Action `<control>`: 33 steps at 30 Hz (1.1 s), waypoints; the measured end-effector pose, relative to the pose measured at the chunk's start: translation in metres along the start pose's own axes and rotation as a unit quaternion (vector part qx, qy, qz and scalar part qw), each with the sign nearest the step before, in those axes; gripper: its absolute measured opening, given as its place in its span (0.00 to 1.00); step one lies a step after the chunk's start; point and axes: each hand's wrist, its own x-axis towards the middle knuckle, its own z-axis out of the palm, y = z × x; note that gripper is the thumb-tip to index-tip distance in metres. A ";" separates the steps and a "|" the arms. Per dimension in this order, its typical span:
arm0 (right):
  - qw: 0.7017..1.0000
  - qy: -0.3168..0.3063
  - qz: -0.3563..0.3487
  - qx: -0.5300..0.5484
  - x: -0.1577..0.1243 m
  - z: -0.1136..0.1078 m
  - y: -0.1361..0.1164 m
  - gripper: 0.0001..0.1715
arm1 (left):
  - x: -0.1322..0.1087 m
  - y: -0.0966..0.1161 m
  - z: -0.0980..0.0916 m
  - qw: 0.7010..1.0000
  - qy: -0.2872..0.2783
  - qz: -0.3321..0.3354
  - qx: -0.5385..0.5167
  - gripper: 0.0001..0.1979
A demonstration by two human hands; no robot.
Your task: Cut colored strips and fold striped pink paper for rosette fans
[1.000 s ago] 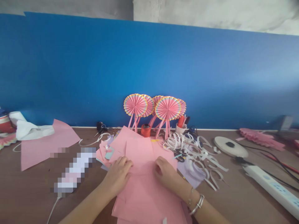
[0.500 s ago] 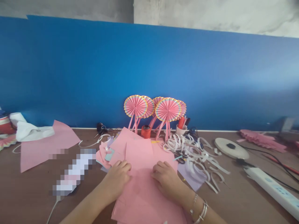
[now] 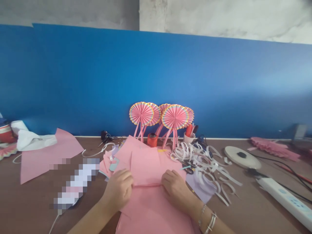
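Note:
A strip of pink paper (image 3: pixel 145 165) lies between my hands, its near edge showing as a narrow raised fold. My left hand (image 3: pixel 121 187) is closed with curled fingers on the left end of that fold. At the right end, my right hand (image 3: pixel 174 187) pinches the same paper, thumb hidden beneath. Below it spreads a stack of larger pink sheets (image 3: pixel 156 214), reaching to the bottom of the view. Beyond my hands several pleated pink paper fans (image 3: pixel 175 116) stand on their folded handles against the blue panel.
White curled paper strips (image 3: pixel 195 154) and a purple sheet (image 3: pixel 203 187) lie on the right, with a round white disc (image 3: pixel 241 157) and a power strip (image 3: pixel 287 198) farther over. To the left are a pink sheet (image 3: pixel 48 162) and a pixelated device (image 3: pixel 78 182) on a cable.
The paper's near edge now shows as a raised fold between my hands. My hands have shifted slightly apart, and the view has tilted up a little.

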 end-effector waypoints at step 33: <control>0.995 -0.047 0.012 0.088 0.001 0.002 -0.009 0.19 | -0.008 0.019 0.022 0.997 0.020 0.060 0.038 0.23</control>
